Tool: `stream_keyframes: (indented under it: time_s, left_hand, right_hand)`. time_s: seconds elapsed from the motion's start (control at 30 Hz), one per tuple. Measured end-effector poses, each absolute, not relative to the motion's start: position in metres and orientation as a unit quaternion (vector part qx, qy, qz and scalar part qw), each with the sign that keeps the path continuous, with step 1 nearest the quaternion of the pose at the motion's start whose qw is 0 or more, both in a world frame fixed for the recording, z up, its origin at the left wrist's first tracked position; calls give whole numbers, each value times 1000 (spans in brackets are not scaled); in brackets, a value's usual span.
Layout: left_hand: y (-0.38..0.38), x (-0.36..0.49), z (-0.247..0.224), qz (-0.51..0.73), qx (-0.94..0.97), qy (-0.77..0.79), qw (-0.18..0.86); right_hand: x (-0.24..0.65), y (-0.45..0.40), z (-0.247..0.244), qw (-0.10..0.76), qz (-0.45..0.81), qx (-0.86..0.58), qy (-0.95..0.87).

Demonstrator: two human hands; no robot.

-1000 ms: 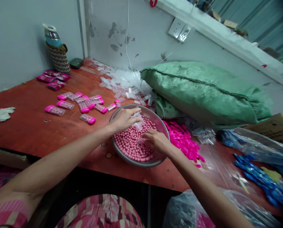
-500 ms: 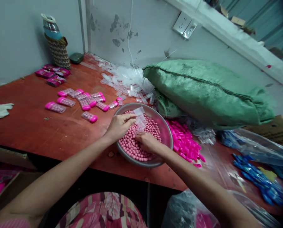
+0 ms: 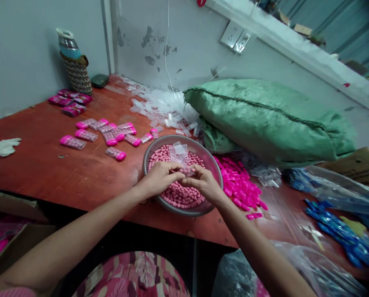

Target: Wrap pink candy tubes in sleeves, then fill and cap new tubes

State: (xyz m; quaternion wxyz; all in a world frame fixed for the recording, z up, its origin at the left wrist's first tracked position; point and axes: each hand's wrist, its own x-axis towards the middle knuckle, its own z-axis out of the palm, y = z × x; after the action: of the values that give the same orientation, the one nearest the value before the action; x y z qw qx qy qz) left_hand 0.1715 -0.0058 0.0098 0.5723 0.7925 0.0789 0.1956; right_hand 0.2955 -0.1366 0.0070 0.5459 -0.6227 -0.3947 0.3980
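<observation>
Over a grey metal bowl (image 3: 215,173) of small pink balls (image 3: 182,197), my two hands meet fingertip to fingertip. My left hand (image 3: 159,176) is closed on a small clear plastic container (image 3: 184,167), partly hidden by the fingers. Bent around a few pink balls at the container's near end, the fingers of my right hand (image 3: 205,184) are closed too. Other clear plastic pieces (image 3: 178,150) lie on the balls just beyond my fingers. Left of the bowl are several filled clear containers with pink caps (image 3: 115,154).
Loose pink caps (image 3: 241,181) are heaped right of the bowl. Clear plastic pieces (image 3: 162,105) spread behind it. A large green sack (image 3: 267,119) leans over the back right. Blue packets (image 3: 339,231) lie far right; a flask in a woven holder (image 3: 76,74) stands back left.
My right hand has come up out of the pink balls to my left fingertips, bringing a few balls. My left hand has moved slightly nearer and lower. The view has shifted a little.
</observation>
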Motion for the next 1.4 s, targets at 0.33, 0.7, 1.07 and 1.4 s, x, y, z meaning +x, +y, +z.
stream_keyframes:
  time_s: [0.33, 0.7, 1.07, 1.4]
  left_hand:
    - [-1, 179, 7, 76, 651, 67, 752]
    - [-3, 178, 11, 75, 641, 84, 759]
    - [-2, 178, 13, 134, 623, 139, 758]
    - [-6, 182, 17, 98, 703, 166, 684]
  right_hand:
    - [308, -154, 20, 472, 242, -663, -528]
    - [301, -148, 14, 515, 192, -684, -480]
    - [295, -177, 13, 449, 116, -745, -479]
    - [378, -309, -27, 292, -68, -921, -249]
